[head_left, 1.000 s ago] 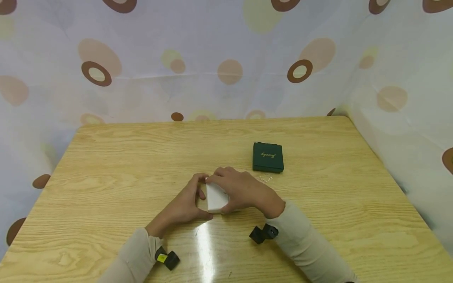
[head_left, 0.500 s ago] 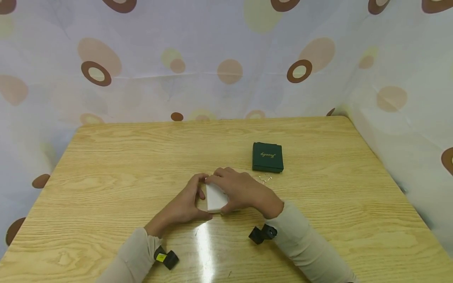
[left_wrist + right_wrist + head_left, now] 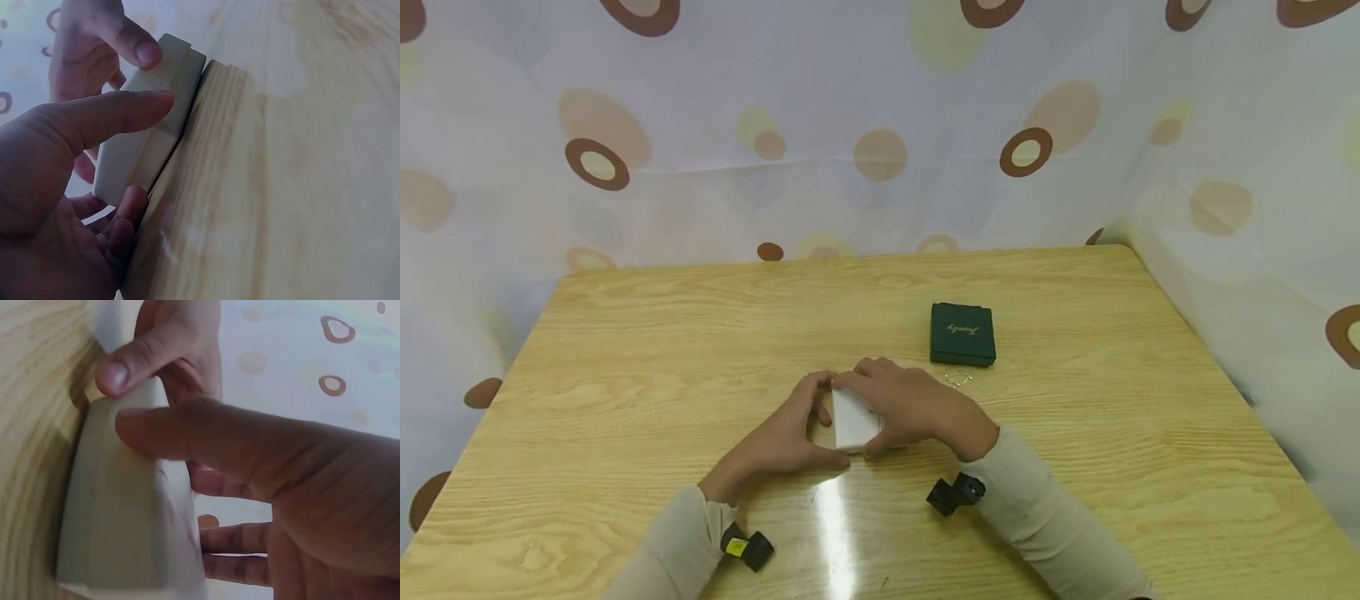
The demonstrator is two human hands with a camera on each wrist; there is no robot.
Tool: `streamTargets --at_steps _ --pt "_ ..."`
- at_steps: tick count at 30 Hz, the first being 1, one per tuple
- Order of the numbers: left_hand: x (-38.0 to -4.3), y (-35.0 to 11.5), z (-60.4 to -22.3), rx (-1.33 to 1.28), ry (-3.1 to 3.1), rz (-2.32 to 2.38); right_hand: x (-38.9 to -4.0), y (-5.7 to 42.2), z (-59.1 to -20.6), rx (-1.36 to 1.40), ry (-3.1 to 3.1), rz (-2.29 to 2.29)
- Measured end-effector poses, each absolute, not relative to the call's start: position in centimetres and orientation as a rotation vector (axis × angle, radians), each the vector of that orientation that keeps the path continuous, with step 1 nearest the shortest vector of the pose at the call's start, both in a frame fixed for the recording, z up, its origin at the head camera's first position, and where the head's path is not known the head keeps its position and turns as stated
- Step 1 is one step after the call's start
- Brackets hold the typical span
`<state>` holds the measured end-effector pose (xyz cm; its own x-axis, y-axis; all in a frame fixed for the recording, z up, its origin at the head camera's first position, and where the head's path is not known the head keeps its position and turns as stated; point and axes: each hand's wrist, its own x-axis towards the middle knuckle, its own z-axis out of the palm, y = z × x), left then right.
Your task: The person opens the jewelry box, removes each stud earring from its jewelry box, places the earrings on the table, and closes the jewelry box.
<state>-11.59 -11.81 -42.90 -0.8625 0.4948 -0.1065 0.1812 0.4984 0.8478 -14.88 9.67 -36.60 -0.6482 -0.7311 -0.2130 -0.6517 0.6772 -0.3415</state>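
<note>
A small white box [image 3: 854, 423] lies flat on the wooden table between both hands. My left hand [image 3: 786, 432] grips its left end, with the thumb on the near side and fingers on the far side. Over the right part, my right hand [image 3: 913, 407] holds the box the same way and hides much of its top. Both thumbs press the near side wall in the left wrist view, where the box [image 3: 147, 150] shows a step along its side. Seen from the right wrist, the top of the box [image 3: 122, 512] carries faint coloured marks.
A dark green box [image 3: 962, 335] with gold lettering sits behind and to the right of the hands. Just in front of it lies a thin piece of jewellery [image 3: 957, 379]. A patterned curtain [image 3: 820, 200] hangs behind the table [image 3: 662, 358].
The head view has shifted slightly. Both hands keep their hold on the white box, with no clear movement of the box.
</note>
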Motion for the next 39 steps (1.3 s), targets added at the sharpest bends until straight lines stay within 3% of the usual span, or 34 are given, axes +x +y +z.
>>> streamTargets --at_steps 14,28,39 --pt "-11.8 -12.0 -42.9 0.498 2.413 1.310 -15.4 10.4 -36.0 -0.735 2.509 -0.316" --pt "-12.4 -12.0 -42.7 0.410 2.421 1.317 -16.4 10.9 -36.4 -0.856 2.466 -0.409" --pt "-17.3 -12.0 -41.0 0.453 2.481 1.400 -20.3 12.0 -37.5 -0.849 2.594 -0.768"
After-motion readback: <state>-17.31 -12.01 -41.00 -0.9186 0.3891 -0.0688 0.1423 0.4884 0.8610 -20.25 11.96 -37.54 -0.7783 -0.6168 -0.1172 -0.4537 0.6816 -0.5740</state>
